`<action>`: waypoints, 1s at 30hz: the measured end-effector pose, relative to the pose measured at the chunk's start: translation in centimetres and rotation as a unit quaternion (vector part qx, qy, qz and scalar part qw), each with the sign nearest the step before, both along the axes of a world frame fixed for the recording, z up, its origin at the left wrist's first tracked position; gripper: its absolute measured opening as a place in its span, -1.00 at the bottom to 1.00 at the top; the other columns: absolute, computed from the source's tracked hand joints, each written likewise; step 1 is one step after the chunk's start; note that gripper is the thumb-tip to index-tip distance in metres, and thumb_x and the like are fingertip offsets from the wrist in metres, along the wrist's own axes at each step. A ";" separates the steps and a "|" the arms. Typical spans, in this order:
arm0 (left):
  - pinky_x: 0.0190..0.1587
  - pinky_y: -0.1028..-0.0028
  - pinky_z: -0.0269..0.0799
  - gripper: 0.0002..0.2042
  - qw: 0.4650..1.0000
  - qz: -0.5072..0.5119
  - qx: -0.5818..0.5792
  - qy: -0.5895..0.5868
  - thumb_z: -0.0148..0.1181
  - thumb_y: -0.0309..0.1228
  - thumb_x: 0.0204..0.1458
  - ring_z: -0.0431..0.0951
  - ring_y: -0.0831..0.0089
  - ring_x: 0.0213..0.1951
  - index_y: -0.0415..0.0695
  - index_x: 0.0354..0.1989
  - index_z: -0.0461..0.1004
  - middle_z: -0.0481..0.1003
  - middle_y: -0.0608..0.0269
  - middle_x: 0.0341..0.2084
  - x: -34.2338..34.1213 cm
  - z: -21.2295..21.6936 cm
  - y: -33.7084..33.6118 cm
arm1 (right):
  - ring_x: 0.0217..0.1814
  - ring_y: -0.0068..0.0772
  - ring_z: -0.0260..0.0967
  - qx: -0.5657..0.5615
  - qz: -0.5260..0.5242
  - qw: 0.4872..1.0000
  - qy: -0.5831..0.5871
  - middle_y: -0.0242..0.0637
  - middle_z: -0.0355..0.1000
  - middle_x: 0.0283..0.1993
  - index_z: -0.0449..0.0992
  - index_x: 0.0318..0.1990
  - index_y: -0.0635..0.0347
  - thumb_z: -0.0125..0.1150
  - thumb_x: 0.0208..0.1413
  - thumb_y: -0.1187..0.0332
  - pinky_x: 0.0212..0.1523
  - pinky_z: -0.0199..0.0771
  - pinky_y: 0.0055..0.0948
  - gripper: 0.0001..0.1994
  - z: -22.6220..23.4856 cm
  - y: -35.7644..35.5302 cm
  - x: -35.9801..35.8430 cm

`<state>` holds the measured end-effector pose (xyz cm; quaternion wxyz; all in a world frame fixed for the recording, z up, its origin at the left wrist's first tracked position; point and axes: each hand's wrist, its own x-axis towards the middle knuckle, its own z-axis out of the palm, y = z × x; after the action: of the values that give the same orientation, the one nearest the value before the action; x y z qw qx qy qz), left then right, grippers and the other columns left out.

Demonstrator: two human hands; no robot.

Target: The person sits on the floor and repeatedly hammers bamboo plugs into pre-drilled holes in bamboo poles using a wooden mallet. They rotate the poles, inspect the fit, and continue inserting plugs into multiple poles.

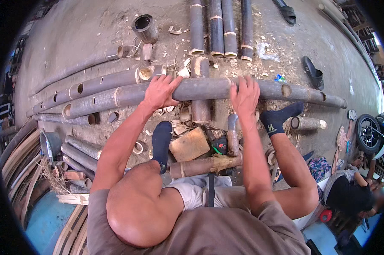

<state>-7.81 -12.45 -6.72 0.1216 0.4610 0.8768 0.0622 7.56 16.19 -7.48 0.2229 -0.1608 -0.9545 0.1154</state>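
A long grey-brown bamboo pole point(204, 89) with holes cut in it lies across in front of me. My left hand point(160, 91) grips it left of the middle, fingers over the top. My right hand point(245, 95) is closed over it farther right, its fingertips bent over the far side. Crosswise beneath the pole lies a short bamboo length point(200, 111). Between my feet are a wooden block point(189, 145), a black and green tape measure point(220, 145), and a tool with a metal head and wooden handle point(233, 136). Another bamboo piece point(196, 167) lies nearest me.
A second holed bamboo pole point(124, 79) lies just beyond on the left. Several dark poles point(230, 29) point away at the far side, near a dark container point(145, 29). Sandals point(314, 73) lie at right; a person point(349, 191) sits near a motorbike wheel point(367, 134). Chips litter the floor.
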 end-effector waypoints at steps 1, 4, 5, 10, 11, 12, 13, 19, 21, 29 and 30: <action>0.13 0.15 0.38 -0.06 1.000 -0.004 0.004 0.003 0.58 -0.01 -0.33 0.51 0.13 0.05 0.05 0.35 0.33 0.49 0.12 -0.09 -0.1 0.0 0.2 | -0.01 0.08 0.43 0.020 0.043 0.998 0.039 -0.01 0.52 -0.06 0.60 -0.11 0.20 0.23 0.21 0.24 0.15 0.33 0.10 -0.76 -0.2 1.2 -1.1; 0.13 0.15 0.37 -0.05 1.000 -0.009 0.015 0.007 0.58 -0.02 -0.35 0.51 0.14 0.04 0.05 0.35 0.33 0.49 0.13 -0.09 -0.2 -0.2 0.2 | 0.08 0.01 0.41 -0.025 0.103 0.991 -0.083 -0.08 0.53 -0.06 0.62 -0.14 0.21 0.16 0.27 0.25 0.17 0.32 0.06 -0.77 -1.9 1.8 -2.3; 0.13 0.15 0.37 -0.05 1.000 -0.010 0.021 0.006 0.59 -0.01 -0.35 0.51 0.14 0.04 0.05 0.34 0.33 0.49 0.13 -0.09 -0.3 -0.2 0.2 | 0.11 0.01 0.41 -0.036 0.097 0.990 -0.095 -0.08 0.53 -0.03 0.62 -0.12 0.21 0.15 0.29 0.25 0.19 0.31 0.04 -0.76 -2.3 2.0 -2.2; 0.13 0.14 0.38 -0.03 1.000 -0.015 0.027 0.002 0.63 -0.11 -0.43 0.51 0.11 0.07 0.02 0.33 0.36 0.52 0.14 0.00 -0.4 -0.3 -1.0 | 0.14 0.02 0.40 -0.068 0.097 0.989 -0.093 -0.06 0.53 0.02 0.62 -0.02 0.23 0.10 0.33 0.24 0.25 0.30 -0.05 -0.71 -2.6 0.5 -1.5; 0.13 0.14 0.38 -0.03 0.999 -0.020 0.032 0.005 0.64 -0.12 -0.44 0.51 0.12 0.07 0.02 0.33 0.36 0.52 0.15 0.00 -0.5 -0.3 -1.4 | 0.14 0.02 0.40 -0.059 0.101 0.990 -0.082 -0.06 0.53 0.02 0.61 0.00 0.24 0.10 0.33 0.24 0.25 0.30 -0.04 -0.70 -2.9 0.4 -1.4; 0.13 0.15 0.38 -0.03 0.999 -0.026 0.037 0.004 0.64 -0.13 -0.44 0.50 0.12 0.07 0.02 0.33 0.36 0.52 0.16 0.01 -0.4 -0.1 -1.6 | 0.13 0.02 0.40 -0.052 0.103 0.991 -0.074 -0.06 0.53 0.02 0.60 0.02 0.25 0.09 0.34 0.24 0.24 0.30 -0.04 -0.70 -3.1 0.0 -0.9; 0.13 0.15 0.38 -0.03 0.999 -0.023 0.025 -0.002 0.64 -0.14 -0.45 0.50 0.12 0.06 0.02 0.33 0.36 0.52 0.16 0.00 -0.4 0.0 -1.5 | 0.13 0.03 0.40 -0.045 0.105 0.991 -0.065 -0.05 0.52 0.03 0.60 0.04 0.26 0.08 0.34 0.24 0.24 0.30 -0.04 -0.69 -3.3 -0.2 -0.5; 0.12 0.15 0.38 -0.01 1.000 -0.008 0.011 -0.004 0.64 -0.15 -0.45 0.48 0.12 0.03 0.03 0.35 0.36 0.50 0.17 -0.03 -0.2 0.1 -1.3 | 0.19 0.03 0.39 -0.089 0.121 0.985 -0.087 -0.06 0.52 0.06 0.57 0.07 0.27 0.06 0.36 0.24 0.34 0.25 0.01 -0.67 -2.8 0.4 -0.3; 0.13 0.14 0.38 -0.01 1.000 0.001 0.001 -0.021 0.64 -0.15 -0.45 0.48 0.11 0.04 0.04 0.35 0.36 0.50 0.16 -0.03 0.0 0.3 -1.1 | 0.18 0.01 0.40 -0.081 0.122 0.986 -0.076 -0.06 0.52 0.05 0.57 0.07 0.26 0.06 0.36 0.24 0.35 0.25 0.01 -0.68 -2.9 0.3 -0.1; 0.19 0.08 0.37 0.02 0.999 0.019 -0.006 -0.032 0.66 -0.10 -0.43 0.45 0.09 0.11 0.06 0.38 0.33 0.47 0.12 0.05 1.5 0.9 -0.8 | 0.13 -0.02 0.42 -0.067 0.131 0.988 -0.041 -0.09 0.51 0.01 0.57 0.04 0.26 0.10 0.32 0.28 0.33 0.27 0.00 -0.71 -2.6 0.5 0.6; 0.21 0.07 0.36 0.03 0.999 0.025 0.002 -0.036 0.66 -0.09 -0.42 0.45 0.09 0.14 0.05 0.39 0.32 0.46 0.11 0.08 1.6 0.8 -0.9 | 0.12 -0.01 0.42 -0.069 0.133 0.988 -0.039 -0.09 0.51 0.01 0.57 0.03 0.26 0.11 0.32 0.28 0.32 0.27 0.00 -0.72 -2.5 0.5 0.5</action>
<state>-6.17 -13.30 -5.91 0.1501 0.4364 0.8832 0.0834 8.06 16.71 -9.99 0.1566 -0.0515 -0.9651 0.2035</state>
